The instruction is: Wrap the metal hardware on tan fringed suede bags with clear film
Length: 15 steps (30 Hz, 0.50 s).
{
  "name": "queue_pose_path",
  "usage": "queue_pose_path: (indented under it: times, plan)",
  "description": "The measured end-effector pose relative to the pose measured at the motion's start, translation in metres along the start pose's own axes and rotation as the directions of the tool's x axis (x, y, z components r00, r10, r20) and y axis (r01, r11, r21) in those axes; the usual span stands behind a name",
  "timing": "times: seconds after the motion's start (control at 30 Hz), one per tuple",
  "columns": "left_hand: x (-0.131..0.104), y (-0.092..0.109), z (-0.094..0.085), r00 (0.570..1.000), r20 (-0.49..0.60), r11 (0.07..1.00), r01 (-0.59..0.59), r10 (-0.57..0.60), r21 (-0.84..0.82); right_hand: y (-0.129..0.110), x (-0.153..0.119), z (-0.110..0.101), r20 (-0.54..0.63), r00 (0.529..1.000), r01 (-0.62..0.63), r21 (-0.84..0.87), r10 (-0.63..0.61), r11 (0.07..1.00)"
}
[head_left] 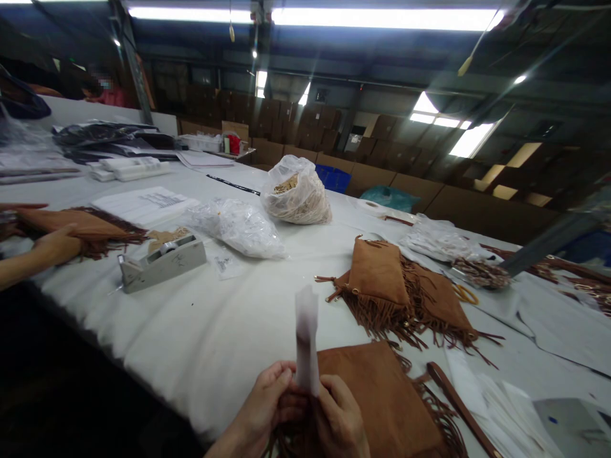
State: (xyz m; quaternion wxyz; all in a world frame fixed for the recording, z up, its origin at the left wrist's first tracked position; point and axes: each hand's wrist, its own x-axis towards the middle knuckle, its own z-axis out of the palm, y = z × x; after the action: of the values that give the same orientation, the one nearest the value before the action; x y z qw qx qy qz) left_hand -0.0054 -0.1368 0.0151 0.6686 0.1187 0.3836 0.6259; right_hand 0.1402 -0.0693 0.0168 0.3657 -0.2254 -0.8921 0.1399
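At the front edge of the table both my hands are closed on a white translucent strip (307, 337) that stands upright between them and is slightly blurred. My left hand (267, 407) pinches its lower left side, and my right hand (341, 416) grips its lower right side. Just beneath and to the right lies a brown suede bag with fringe (382, 394); my right hand is in front of its left part. A brown strap (461, 407) lies along the right of this bag. Farther back, a smaller fringed bag (379, 270) rests on another one (439, 299).
A grey tape dispenser (165, 264) stands at left, near a co-worker's hand (60, 245) on another fringed bag (81, 226). Behind are a clear plastic bag (238, 229) and a filled sack (298, 194). Yellow-handled scissors (465, 294) and white sheets (506, 413) lie right.
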Motion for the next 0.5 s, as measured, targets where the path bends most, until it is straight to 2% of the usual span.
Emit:
queue_pose_path:
  times: [0.1, 0.17, 0.2, 0.23, 0.27, 0.3, 0.33, 0.37, 0.4, 0.5]
  plan:
    - [-0.017, 0.016, -0.018, 0.967, -0.003, 0.963, 0.254, -0.255, 0.086, 0.003, -0.004, -0.005, -0.012, 0.976, 0.215, -0.129, -0.218, 0.968]
    - [-0.029, 0.03, -0.028, 0.958, -0.008, 0.926, 0.281, -0.288, 0.251, 0.0, -0.003, -0.009, 0.056, 0.962, 0.274, -0.137, -0.268, 0.952]
    - [-0.034, 0.036, -0.032, 0.973, -0.031, 0.895, 0.224, -0.23, 0.385, -0.003, -0.001, -0.011, 0.095, 0.96, 0.276, -0.129, -0.265, 0.952]
    - [-0.039, 0.042, -0.035, 0.991, -0.051, 0.834, 0.133, -0.125, 0.536, -0.005, 0.0, -0.012, 0.119, 0.958, 0.276, -0.122, -0.262, 0.954]
    - [-0.044, 0.045, -0.036, 0.999, -0.046, 0.74, 0.043, -0.016, 0.672, -0.007, 0.002, -0.012, 0.131, 0.957, 0.273, -0.117, -0.258, 0.955]
    - [-0.048, 0.046, -0.036, 0.998, -0.019, 0.647, -0.027, 0.064, 0.762, -0.008, 0.003, -0.013, 0.137, 0.957, 0.271, -0.111, -0.255, 0.956]
    - [-0.05, 0.045, -0.035, 0.996, 0.023, 0.591, -0.072, 0.091, 0.803, -0.008, 0.003, -0.012, 0.138, 0.957, 0.272, -0.106, -0.256, 0.957]
    - [-0.051, 0.041, -0.032, 0.995, 0.074, 0.588, -0.097, 0.064, 0.803, -0.008, 0.003, -0.011, 0.132, 0.956, 0.275, -0.098, -0.261, 0.956]
    - [-0.051, 0.036, -0.029, 0.993, 0.12, 0.637, -0.092, -0.001, 0.766, -0.007, 0.001, -0.009, 0.127, 0.955, 0.282, -0.087, -0.27, 0.956]
    - [-0.044, 0.012, -0.018, 0.973, 0.172, 0.86, 0.048, -0.156, 0.508, 0.0, -0.004, -0.004, 0.13, 0.95, 0.292, -0.04, -0.284, 0.956]
